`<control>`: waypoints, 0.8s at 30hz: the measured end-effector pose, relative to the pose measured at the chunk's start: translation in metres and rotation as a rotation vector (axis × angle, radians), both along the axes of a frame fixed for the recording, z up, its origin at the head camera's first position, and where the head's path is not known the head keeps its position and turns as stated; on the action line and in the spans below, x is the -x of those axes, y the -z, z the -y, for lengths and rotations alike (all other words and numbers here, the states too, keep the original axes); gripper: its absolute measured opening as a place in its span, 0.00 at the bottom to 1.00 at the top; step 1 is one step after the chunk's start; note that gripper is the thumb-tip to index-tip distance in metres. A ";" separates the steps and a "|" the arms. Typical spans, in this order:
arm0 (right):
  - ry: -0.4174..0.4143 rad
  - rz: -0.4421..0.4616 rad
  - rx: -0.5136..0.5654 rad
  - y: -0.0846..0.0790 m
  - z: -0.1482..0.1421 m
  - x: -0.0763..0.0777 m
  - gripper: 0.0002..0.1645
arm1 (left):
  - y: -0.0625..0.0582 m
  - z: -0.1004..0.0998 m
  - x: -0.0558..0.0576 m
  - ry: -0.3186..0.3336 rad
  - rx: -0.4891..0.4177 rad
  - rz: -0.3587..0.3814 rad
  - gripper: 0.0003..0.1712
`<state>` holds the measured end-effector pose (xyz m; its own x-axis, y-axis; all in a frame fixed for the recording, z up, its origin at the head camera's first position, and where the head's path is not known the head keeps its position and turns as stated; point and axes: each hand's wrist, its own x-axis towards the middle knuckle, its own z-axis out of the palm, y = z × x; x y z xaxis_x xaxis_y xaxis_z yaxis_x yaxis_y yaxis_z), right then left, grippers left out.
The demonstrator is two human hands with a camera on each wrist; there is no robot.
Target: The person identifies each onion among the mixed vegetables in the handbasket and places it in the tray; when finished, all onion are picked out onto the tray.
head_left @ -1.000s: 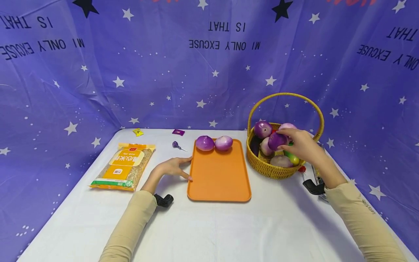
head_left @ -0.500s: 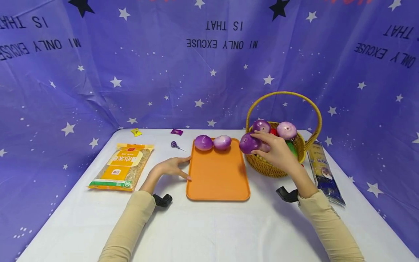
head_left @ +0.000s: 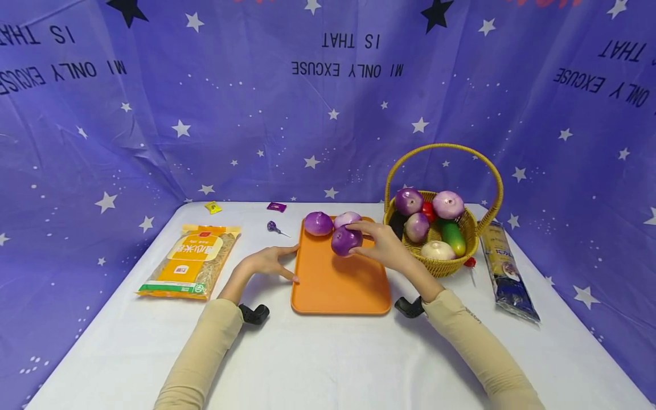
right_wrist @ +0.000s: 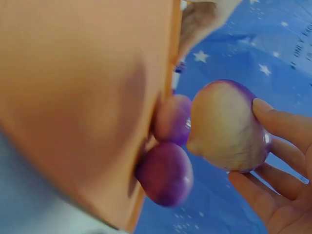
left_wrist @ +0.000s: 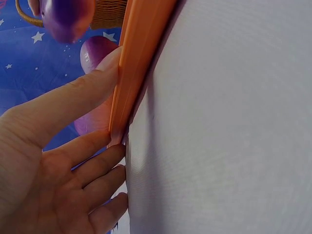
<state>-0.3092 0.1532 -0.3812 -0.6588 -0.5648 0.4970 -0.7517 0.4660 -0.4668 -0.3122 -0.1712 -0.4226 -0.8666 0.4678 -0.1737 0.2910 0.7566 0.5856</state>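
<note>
Above the upper part of the orange tray (head_left: pixel 338 290), my right hand (head_left: pixel 384 245) holds a purple onion (head_left: pixel 345 241) between thumb and fingers. The right wrist view shows this onion (right_wrist: pixel 226 126) apart from the tray surface, its pale side toward the camera. Two more onions sit at the tray's far edge: a dark purple one (head_left: pixel 318 224) and a lighter one (head_left: pixel 348 218), partly covered by the held onion. My left hand (head_left: pixel 263 262) touches the tray's left rim with extended thumb and fingers, also visible in the left wrist view (left_wrist: pixel 68 146).
Right of the tray stands a handled wicker basket (head_left: pixel 435 267) with onions, a cucumber (head_left: pixel 453 239) and other produce. Beyond it lies a dark blue packet (head_left: pixel 509 273). An orange food bag (head_left: pixel 192 262), a lollipop (head_left: pixel 273 226) and two wrapped candies (head_left: pixel 277 206) lie on the left side.
My right hand has taken the purple onion out of the basket and carried it left over the tray. The left hand has stayed at the tray's rim.
</note>
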 end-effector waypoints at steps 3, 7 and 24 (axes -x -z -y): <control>0.010 -0.019 -0.046 0.006 0.012 0.009 0.31 | 0.000 0.001 0.000 -0.002 -0.002 -0.003 0.57; 0.021 -0.012 -0.101 0.011 0.028 0.019 0.30 | 0.000 0.001 0.000 -0.007 -0.004 -0.001 0.57; 0.054 0.104 -0.159 0.029 0.059 0.035 0.28 | 0.000 0.001 -0.001 -0.004 0.004 -0.002 0.57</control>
